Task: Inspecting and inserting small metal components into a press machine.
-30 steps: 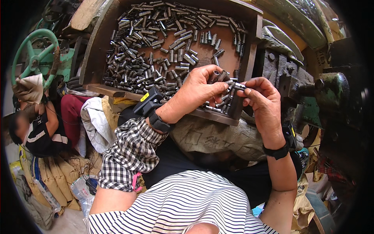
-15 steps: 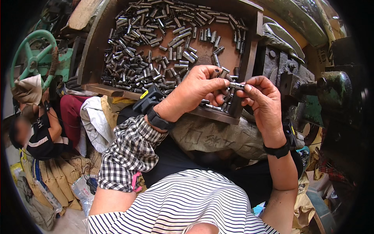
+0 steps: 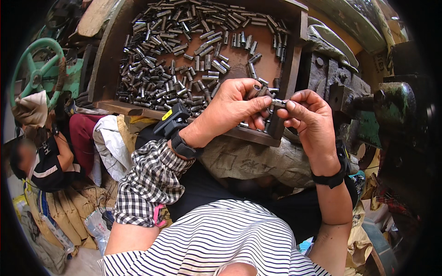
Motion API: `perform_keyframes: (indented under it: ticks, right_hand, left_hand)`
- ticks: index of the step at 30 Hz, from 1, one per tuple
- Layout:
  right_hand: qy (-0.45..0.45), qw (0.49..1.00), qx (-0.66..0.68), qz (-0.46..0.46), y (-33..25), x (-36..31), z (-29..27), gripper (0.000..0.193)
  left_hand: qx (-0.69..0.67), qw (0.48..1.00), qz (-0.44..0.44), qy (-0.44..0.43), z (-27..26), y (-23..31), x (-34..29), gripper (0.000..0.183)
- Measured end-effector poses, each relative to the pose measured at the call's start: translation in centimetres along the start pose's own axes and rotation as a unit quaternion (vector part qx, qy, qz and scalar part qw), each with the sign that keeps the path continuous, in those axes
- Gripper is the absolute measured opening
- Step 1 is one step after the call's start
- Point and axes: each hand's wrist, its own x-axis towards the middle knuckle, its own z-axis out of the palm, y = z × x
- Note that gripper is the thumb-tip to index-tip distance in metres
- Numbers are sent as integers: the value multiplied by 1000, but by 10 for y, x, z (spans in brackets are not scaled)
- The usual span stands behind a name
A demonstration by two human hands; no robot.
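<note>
Above the near right corner of a brown tray point(image 3: 251, 136), my two hands meet at a short, shiny metal tube point(image 3: 279, 103). The thumb and fingers of my left hand point(image 3: 232, 105) close on its left end. My right hand point(image 3: 315, 120) pinches the right end between thumb and fingertips. Another metal tube point(image 3: 255, 91) sticks up from my left hand with its open end showing; the fingers hide its lower part. Many similar loose tubes point(image 3: 154, 73) lie heaped in the tray, thickest on its left side.
A dark, greasy machine with a round spindle part point(image 3: 397, 108) stands close to my right hand. Sacking point(image 3: 258, 161) hangs below the tray. At far left, another person point(image 3: 53, 156) sits near a green handwheel point(image 3: 37, 76).
The tray and surroundings have shifted slightly left in the picture. Both hands keep hold of the short tube, whose tilt differs a little.
</note>
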Motion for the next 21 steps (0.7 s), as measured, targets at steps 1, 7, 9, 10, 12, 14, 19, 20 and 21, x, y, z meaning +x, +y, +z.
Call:
perform_keyframes:
  ticks: [1, 7, 9, 10, 12, 14, 19, 20, 21]
  right_hand:
    - [-5, 1000, 7, 4, -1, 0, 0, 10]
    - [9, 999, -45, 8, -5, -5, 4, 11]
    - [-20, 999, -15, 34, -6, -6, 5, 12]
    - [-42, 998, -14, 38, -6, -6, 4, 13]
    - [-68, 996, -40, 45, -4, -5, 2, 13]
    - [-58, 998, -22, 30, 0, -5, 0, 14]
    - [-53, 997, -51, -18, 9, -4, 1, 16]
    - [-55, 996, -61, -20, 7, -4, 2, 16]
    - [-53, 996, -74, -14, 4, -5, 4, 16]
  left_hand:
    - [2, 1000, 13, -10, 1, 0, -1, 19]
    - [46, 999, 15, -11, 9, 2, -5, 16]
    - [28, 999, 12, -26, 8, 4, -6, 14]
    - [5, 999, -12, -42, 7, 5, -7, 14]
    - [41, 998, -27, -37, 6, 5, -6, 15]
    - [36, 999, -22, -30, 7, 3, -4, 16]
    - [69, 998, -8, -13, 5, 4, -2, 15]
    - [29, 999, -19, -12, 4, 3, -2, 16]
    - [-14, 1000, -17, -19, 4, 2, -2, 17]
